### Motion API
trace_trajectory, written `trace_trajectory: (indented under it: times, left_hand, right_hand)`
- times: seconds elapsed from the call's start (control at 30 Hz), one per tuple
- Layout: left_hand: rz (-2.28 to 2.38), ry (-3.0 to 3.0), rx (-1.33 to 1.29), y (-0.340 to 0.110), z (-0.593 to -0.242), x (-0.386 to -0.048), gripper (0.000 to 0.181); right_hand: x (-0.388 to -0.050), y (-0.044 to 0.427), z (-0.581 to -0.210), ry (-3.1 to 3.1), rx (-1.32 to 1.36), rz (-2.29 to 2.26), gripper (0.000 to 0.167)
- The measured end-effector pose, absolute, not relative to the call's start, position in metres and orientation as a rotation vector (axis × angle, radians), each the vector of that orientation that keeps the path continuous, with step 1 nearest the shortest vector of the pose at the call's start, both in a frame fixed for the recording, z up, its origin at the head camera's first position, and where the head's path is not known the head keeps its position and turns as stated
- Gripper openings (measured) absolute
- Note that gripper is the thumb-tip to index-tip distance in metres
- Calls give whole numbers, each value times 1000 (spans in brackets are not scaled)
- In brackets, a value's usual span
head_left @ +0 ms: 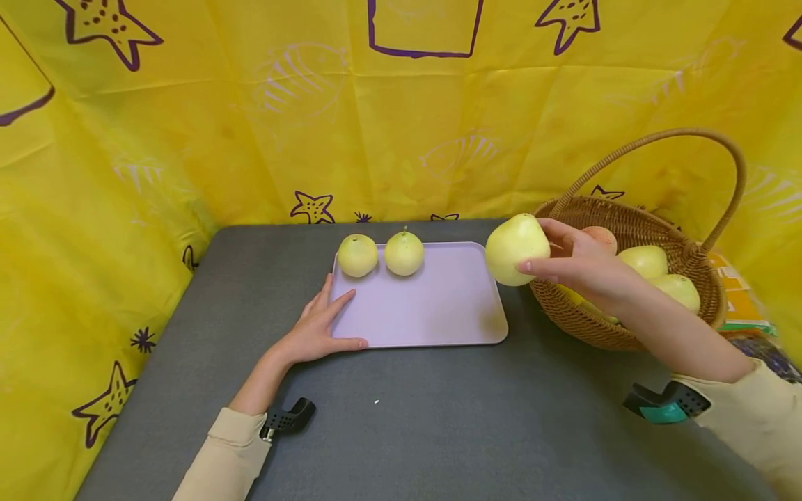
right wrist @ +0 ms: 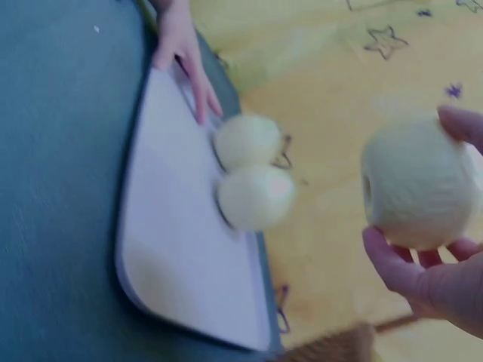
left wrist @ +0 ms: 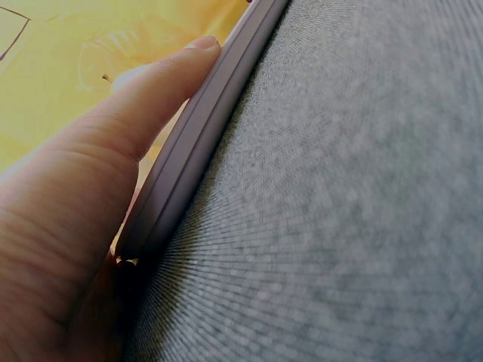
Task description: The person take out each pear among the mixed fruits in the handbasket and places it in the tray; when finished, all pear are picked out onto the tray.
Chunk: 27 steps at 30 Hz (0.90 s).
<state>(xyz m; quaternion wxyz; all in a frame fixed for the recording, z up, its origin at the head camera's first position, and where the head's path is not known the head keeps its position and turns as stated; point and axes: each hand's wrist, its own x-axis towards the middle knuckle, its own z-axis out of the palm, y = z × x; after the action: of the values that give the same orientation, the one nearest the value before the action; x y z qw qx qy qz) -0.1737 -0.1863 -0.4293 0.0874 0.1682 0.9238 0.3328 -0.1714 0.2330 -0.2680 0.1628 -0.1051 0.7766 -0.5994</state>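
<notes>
My right hand (head_left: 579, 261) grips a pale yellow-green apple (head_left: 515, 250) between thumb and fingers, held up at the right end of a lilac tray (head_left: 432, 313). In the right wrist view, a dimple shows on one end of this apple (right wrist: 419, 185). Two similar apples, one (head_left: 357, 255) at the back left corner and another (head_left: 404, 252) beside it, sit on the tray. With fingers spread, my left hand (head_left: 316, 330) rests on the tray's left end. Its thumb (left wrist: 128, 113) lies along the front rim in the left wrist view.
A wicker basket (head_left: 576, 323) with a tall arched handle (head_left: 679, 132) stands at the right, holding more yellow-green fruit (head_left: 677, 292) and a reddish-orange one (head_left: 601, 238). Behind the grey table (head_left: 401, 431) hangs a yellow patterned cloth (head_left: 238, 139). A tiny white speck (head_left: 376, 401) lies in front of the tray.
</notes>
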Motion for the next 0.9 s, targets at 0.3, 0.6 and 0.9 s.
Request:
trace_trajectory:
  times: [0.3, 0.6, 0.9]
  left_hand:
    - [985, 2752, 493, -186, -428, -172, 100]
    - [977, 2756, 487, -186, -429, -173, 102]
    - [977, 2751, 484, -185, -428, -173, 101]
  right_hand:
    - [-175, 196, -291, 2178, -260, -1796, 67]
    - [-183, 167, -327, 2254, -122, -1882, 77]
    - [-204, 155, -360, 2328, -12, -1929, 82]
